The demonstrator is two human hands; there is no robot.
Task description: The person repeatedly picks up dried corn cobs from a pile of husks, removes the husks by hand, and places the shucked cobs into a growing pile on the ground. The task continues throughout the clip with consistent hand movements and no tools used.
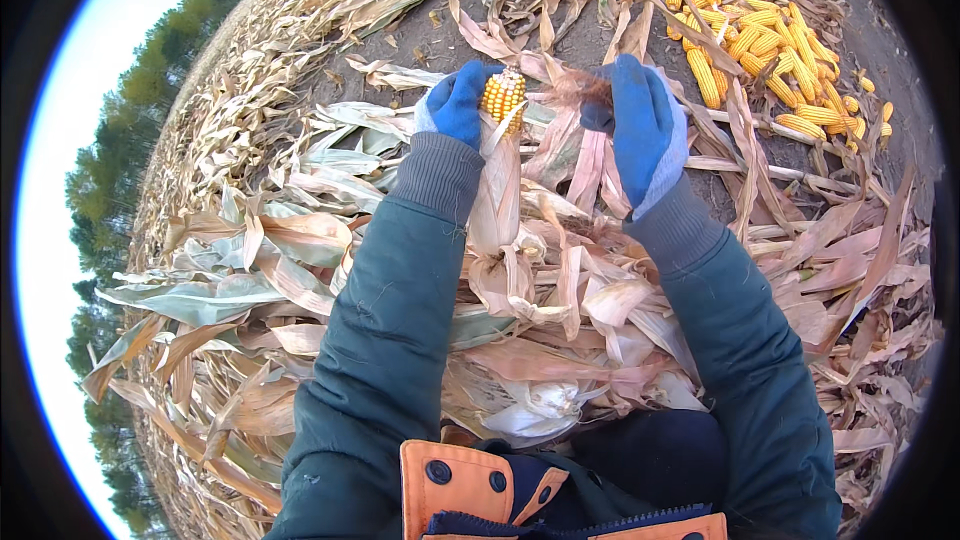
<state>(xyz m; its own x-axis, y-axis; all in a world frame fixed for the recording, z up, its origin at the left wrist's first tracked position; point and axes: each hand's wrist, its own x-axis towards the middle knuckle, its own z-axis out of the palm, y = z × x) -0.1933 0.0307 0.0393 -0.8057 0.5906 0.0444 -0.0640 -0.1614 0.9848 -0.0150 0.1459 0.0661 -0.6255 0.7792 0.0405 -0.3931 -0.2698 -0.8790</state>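
A yellow ear of corn (503,99) stands upright before me, its tip bare and its husk (496,199) peeled down below the kernels. Around its left side my left hand (454,106), in a blue and grey work glove, is closed. My right hand (643,127), gloved alike, is raised a little to the right of the ear and apart from it. Reddish-brown corn silk (574,88) lies at its fingers, partly hidden by the glove.
Husked yellow ears lie in a pile (765,45) on the soil at the upper right. Dry corn stalks and leaves (300,240) cover much of the ground around me. A whitish husk (541,409) lies close to my body. Trees (112,195) line the field's far left edge.
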